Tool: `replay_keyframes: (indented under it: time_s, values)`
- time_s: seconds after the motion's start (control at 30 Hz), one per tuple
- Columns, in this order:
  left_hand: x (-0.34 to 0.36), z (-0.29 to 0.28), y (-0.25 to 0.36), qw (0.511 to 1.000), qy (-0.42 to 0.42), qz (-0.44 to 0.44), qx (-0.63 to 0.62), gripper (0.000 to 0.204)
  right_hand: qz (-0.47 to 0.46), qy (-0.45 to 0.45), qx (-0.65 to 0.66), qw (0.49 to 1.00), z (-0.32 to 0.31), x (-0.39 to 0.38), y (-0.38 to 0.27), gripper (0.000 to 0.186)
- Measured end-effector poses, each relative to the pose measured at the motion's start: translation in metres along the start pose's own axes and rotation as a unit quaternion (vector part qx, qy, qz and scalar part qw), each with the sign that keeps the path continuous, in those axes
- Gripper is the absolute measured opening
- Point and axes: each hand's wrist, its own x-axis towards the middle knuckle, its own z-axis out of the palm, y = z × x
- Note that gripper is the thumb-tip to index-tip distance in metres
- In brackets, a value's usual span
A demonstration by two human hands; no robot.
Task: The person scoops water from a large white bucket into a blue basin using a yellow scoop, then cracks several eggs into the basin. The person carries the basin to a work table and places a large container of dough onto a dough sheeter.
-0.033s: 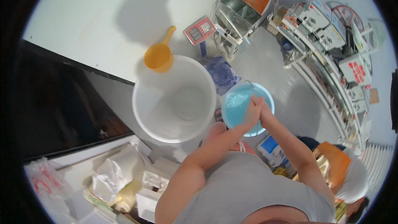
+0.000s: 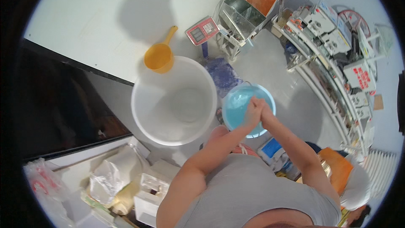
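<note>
My left hand [image 2: 252, 115] and my right hand [image 2: 265, 115] are pressed together over a light blue bucket [image 2: 271, 97]. Their fingers are closed around each other, and whatever may lie between the palms is hidden. Clear liquid with bright reflections shows inside the bucket, and a thin wire handle [image 2: 247, 83] stands at its far rim. Left of the bucket is a big white round tub [image 2: 145, 114] with nothing visible in it but shading. A yellow dipper [image 2: 159, 59] overlaps the tub's far left rim, its handle pointing away over the white tabletop [image 2: 84, 17].
Behind the bucket stands a scale with a worn blue platform [image 2: 221, 74] and a red display [image 2: 201, 31]. A metal machine [image 2: 240, 14] is beyond it. Equipment-laden shelving [image 2: 320, 76] curves along the right. Boxes and foil bags [image 2: 107, 179] fill the lower left.
The whole view has shifted slightly, so things sit a little farther left. My hands stay pressed together over the bucket.
</note>
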Motion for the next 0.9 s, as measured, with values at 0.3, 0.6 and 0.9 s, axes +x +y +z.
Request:
replay_keyframes:
  time_s: [0.3, 0.6, 0.9]
  values:
    - [0.109, -0.106, -0.002, 0.830, 0.360, 0.151, 0.398, 0.082, 0.084, -0.016, -0.275, 0.958, -0.009, 0.166, -0.053, 0.052]
    - [0.191, -0.131, -0.024, 0.750, 0.485, -0.172, 0.416, 0.104, 0.021, -0.153, -0.373, 0.915, 0.005, 0.323, -0.045, 0.048]
    - [0.223, -0.127, -0.024, 0.674, 0.499, -0.234, 0.492, 0.103, -0.064, -0.330, -0.525, 0.782, -0.002, 0.482, 0.011, 0.066]
